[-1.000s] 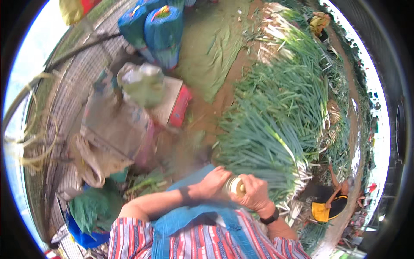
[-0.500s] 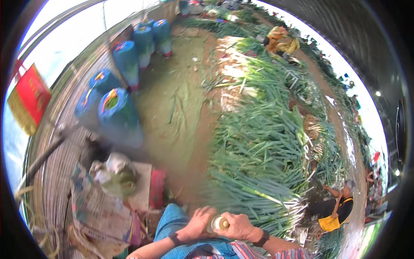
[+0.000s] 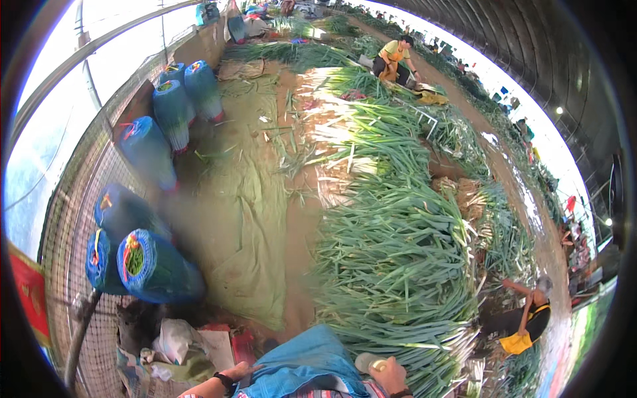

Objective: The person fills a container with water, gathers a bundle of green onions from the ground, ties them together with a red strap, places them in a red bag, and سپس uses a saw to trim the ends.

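My right hand (image 3: 391, 375) is closed round a small bottle with a pale, rounded top (image 3: 365, 361), held low over my lap. Its lower part is out of sight. My left hand (image 3: 243, 371) rests at the left edge of my blue apron (image 3: 302, 358); its fingers are partly hidden there, and whether they grip the cloth is unclear. A dark band circles the left wrist. Just beyond my right hand, a broad bed of long green onions (image 3: 398, 265) covers the ground, leaves toward the left and white ends mostly to the right.
Blue net-wrapped bundles (image 3: 159, 265) stand along the mesh fence at left. A green ground sheet (image 3: 249, 265) lies between them and the onions. Sacks (image 3: 179, 341) and a red box (image 3: 242, 345) sit near my left. One person (image 3: 531, 318) crouches at right, another (image 3: 396, 60) farther off.
My hands have come apart: the left has moved left to the apron's edge, and the right has carried the bottle right and lower. The view has tilted up.
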Tool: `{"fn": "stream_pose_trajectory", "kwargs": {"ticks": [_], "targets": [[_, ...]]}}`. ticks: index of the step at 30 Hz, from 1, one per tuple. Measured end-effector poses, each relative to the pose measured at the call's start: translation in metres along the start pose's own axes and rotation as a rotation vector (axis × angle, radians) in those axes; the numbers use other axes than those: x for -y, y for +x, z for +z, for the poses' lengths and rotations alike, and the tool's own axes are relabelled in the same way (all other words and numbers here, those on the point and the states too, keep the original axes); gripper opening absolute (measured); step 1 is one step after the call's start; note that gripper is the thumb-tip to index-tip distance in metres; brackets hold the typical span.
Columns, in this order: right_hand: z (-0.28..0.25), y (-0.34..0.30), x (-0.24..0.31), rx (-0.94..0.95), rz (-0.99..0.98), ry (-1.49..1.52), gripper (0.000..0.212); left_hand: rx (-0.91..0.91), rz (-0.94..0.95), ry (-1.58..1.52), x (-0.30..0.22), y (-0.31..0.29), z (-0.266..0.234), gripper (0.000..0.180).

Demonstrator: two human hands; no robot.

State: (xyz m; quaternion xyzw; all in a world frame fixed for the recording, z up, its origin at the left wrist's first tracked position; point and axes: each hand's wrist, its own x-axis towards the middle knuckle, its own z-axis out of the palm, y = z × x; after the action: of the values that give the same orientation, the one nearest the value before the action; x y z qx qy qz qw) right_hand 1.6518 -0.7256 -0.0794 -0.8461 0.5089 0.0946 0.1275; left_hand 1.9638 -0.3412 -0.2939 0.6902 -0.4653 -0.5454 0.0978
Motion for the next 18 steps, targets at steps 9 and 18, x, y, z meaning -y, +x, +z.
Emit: {"fn": "stream_pose_trajectory", "kwargs": {"ticks": [9, 18], "targets": [[0.046, 0.177, 0.005, 0.292, 0.116, 0.059, 0.066, -0.252, -0.398, -0.01, 0.047, 0.037, -0.076, 0.029], [-0.013, 0.423, 0.108, 0.256, 0.051, 0.151, 0.072, -0.263, -0.455, -0.757, -0.024, 0.075, -0.234, 0.036]]}}
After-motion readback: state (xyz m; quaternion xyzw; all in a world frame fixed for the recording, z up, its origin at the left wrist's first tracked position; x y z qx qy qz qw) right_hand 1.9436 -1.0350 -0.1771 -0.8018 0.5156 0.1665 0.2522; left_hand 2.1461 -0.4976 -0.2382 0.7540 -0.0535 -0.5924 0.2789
